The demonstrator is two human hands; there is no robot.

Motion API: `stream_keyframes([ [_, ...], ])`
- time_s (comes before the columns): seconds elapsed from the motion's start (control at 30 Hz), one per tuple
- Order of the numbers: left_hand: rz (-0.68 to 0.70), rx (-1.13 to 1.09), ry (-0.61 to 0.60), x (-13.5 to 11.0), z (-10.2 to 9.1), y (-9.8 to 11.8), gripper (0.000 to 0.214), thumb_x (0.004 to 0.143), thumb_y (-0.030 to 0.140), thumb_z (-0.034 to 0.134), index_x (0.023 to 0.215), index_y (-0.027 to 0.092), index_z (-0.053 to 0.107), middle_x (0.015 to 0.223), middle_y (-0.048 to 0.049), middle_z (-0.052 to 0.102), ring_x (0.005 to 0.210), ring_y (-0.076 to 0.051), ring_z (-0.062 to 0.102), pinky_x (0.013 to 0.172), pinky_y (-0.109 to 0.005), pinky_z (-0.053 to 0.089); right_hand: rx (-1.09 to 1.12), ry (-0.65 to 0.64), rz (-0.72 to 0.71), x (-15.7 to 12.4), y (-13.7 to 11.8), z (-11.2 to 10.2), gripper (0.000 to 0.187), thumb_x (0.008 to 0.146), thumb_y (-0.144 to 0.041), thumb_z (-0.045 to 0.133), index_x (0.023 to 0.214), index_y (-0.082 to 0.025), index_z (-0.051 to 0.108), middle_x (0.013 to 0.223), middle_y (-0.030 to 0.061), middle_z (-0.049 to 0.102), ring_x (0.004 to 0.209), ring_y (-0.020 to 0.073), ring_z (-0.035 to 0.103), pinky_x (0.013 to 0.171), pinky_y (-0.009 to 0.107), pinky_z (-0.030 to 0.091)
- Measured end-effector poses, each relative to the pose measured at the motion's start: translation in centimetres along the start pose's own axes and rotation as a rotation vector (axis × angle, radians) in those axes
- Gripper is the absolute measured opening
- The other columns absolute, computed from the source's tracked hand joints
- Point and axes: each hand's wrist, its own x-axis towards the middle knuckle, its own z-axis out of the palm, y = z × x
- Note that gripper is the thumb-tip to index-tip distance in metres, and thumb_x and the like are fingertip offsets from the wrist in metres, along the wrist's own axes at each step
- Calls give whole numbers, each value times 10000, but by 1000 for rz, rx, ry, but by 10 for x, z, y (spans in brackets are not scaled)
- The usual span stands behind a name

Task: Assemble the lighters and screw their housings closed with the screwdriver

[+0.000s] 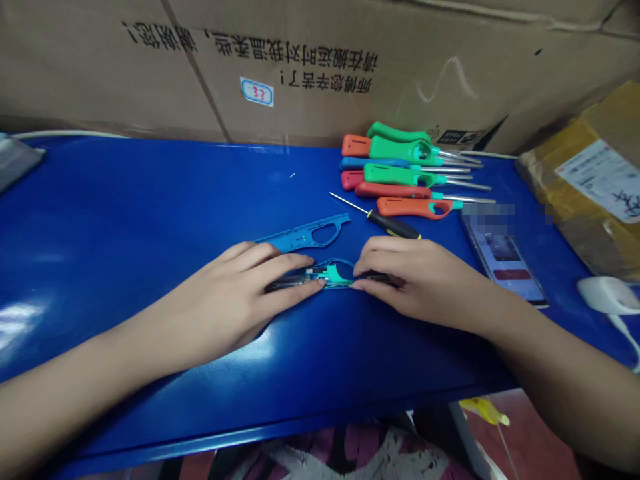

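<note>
An opened blue gas lighter (334, 272) lies on the table between my hands, its inner parts and teal trigger showing. My left hand (250, 283) is closed on its left end, thumb and index finger against a clear, dark-looking section. At the other end, my right hand (417, 275) pinches the lighter with thumb and fingertips; a dark piece shows under these fingers, but its kind is unclear. Just behind the left hand rests a loose blue half-shell (295, 238), its hollow inside facing up. A screwdriver (390, 223) with a black and yellow handle lies behind the right hand.
Several finished-looking lighters (400, 175) in green, red, orange and blue lie at the back. A phone (507, 257) and a white charger (607, 295) are on the right. A cardboard wall (310, 120) closes the back; a taped box (590, 180) stands at right.
</note>
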Motion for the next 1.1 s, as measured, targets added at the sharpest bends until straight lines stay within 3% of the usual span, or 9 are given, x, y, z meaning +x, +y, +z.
stream_keyframes([
  [0.23,-5,19,0,-1,-1,1,485,998,163,481,1469,263,533,1434,-110,593,1158,-326,574,879,-466,493,14,36,-13,2,1,2,161,984,-223,591,930,-195,740,946,15,696,828,131,662,729,265,464],
  [0.4,-2,24,11,-1,0,1,483,1004,166,464,1473,263,531,1421,-105,608,1159,-321,578,879,-461,489,-8,80,-8,1,2,-5,143,978,-241,605,991,-188,737,993,36,719,890,153,670,759,275,472],
  [0.53,-2,26,28,0,0,-1,466,1013,167,447,1457,256,553,1400,-108,625,1126,-321,597,849,-459,494,63,188,75,-2,5,-14,83,924,-193,654,887,-181,727,754,-12,679,619,90,567,578,246,412],
  [0.63,-13,25,34,-1,-1,-2,457,1018,170,440,1450,256,563,1390,-109,635,1114,-325,609,835,-464,500,101,140,147,-2,7,-15,51,890,-222,702,865,-194,736,679,-38,636,523,74,472,520,258,362],
  [0.83,-1,-29,73,-2,-2,-3,436,1031,164,452,1449,229,558,1398,-93,654,1134,-301,650,870,-463,530,168,44,160,2,8,-9,124,916,-223,677,805,-190,722,854,11,713,756,127,615,679,276,428],
  [0.97,-17,-90,186,-4,-1,-5,379,1015,195,550,1388,150,599,1323,-94,710,1119,-257,697,950,-428,565,158,32,170,2,9,-10,129,911,-207,668,786,-186,693,844,16,710,798,150,616,704,290,419],
  [1.1,-19,-87,236,-5,0,-6,302,1010,230,579,1284,143,672,1250,-91,748,1105,-261,729,977,-443,597,124,26,178,0,11,-12,133,915,-202,652,785,-189,677,865,20,706,816,160,613,711,297,404],
])
